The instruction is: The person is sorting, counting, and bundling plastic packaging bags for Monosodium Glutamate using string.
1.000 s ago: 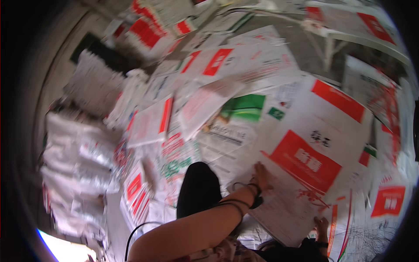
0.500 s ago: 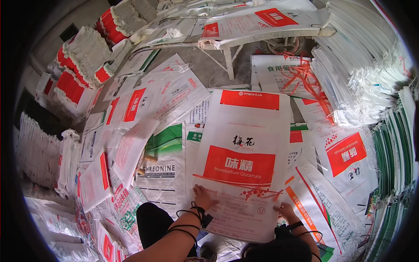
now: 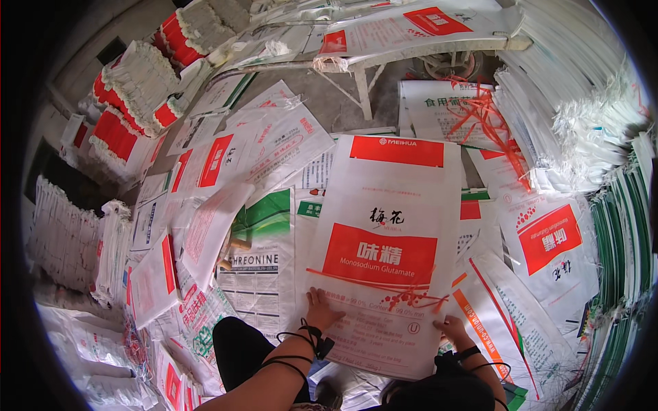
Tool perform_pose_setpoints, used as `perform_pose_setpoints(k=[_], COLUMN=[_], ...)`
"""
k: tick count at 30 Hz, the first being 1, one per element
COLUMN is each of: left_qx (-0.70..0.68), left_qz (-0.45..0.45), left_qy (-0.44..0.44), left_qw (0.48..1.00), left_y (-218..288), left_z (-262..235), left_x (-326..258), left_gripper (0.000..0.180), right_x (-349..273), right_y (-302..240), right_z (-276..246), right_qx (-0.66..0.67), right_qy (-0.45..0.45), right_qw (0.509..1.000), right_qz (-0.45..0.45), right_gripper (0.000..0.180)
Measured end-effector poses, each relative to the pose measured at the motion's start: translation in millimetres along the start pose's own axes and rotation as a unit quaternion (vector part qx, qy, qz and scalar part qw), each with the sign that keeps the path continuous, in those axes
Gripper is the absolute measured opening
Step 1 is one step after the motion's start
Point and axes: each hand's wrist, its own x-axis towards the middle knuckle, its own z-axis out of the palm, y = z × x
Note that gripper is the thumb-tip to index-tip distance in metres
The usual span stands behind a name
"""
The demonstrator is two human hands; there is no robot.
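A large white woven sack (image 3: 404, 175) with red panels lies lengthwise in front of me, its near end close to my knees. Across its lower half runs a red plastic strap (image 3: 367, 278) with a knot near the right edge. My left hand (image 3: 321, 314) rests on the sack's lower left side, fingers and thumb apart. At the lower right edge, my right hand (image 3: 454, 331) is closed on the sack's side; some of its fingers are hidden. Whether more sacks lie stacked beneath this one, I cannot tell. Black cords hang around both wrists.
Flat sacks (image 3: 257, 301) cover the floor around me. Tall stacks of folded sacks (image 3: 620, 240) stand on the right, and red-and-white bundles (image 3: 137, 79) on the left. Loose red strapping (image 3: 483, 113) lies at the far right. A metal-framed table (image 3: 360, 89) stands ahead.
The view has shifted slightly, so the surroundings sit a little farther right. Both hands stay at the same places on the sack.
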Motion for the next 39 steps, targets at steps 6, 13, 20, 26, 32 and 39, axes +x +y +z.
perform_pose_setpoints(k=[6,13,20,26,32,39], left_qx=[-0.048,-0.04,0.012,0.035,0.003,-0.007], left_qz=[-0.015,-0.026,-0.055,-0.063,-0.069,-0.079], left_qy=[-0.001,0.012,-0.002,-0.046,-0.029,-0.048], left_qw=[0.999,0.999,0.998,0.996,0.997,0.996], left_y=[2.5,5.8,11.1,16.5,6.7,18.4], left_z=[-2.8,-0.2,4.7,-2.6,-11.4,-19.6], left_x=[-2.7,1.4,10.2,11.0,2.5,0.2], left_gripper=[0.114,0.113,0.115,0.116,0.115,0.114], right_x=[-2.1,-3.8,4.1,2.4,-4.4,-6.3], right_y=[-0.6,-0.4,6.1,5.0,-9.0,-8.2], right_z=[1.0,-0.6,-2.2,-4.2,10.9,4.3], right_qx=[-0.033,-0.011,0.01,-0.048,0.016,0.0], right_qy=[0.01,-0.014,-0.009,0.021,-0.005,0.005], right_qw=[0.999,1.0,1.0,0.998,1.0,1.0], right_qz=[-0.01,-0.002,-0.016,-0.027,0.002,0.006], right_gripper=[0.03,0.033,0.029,0.025,0.02,0.021])
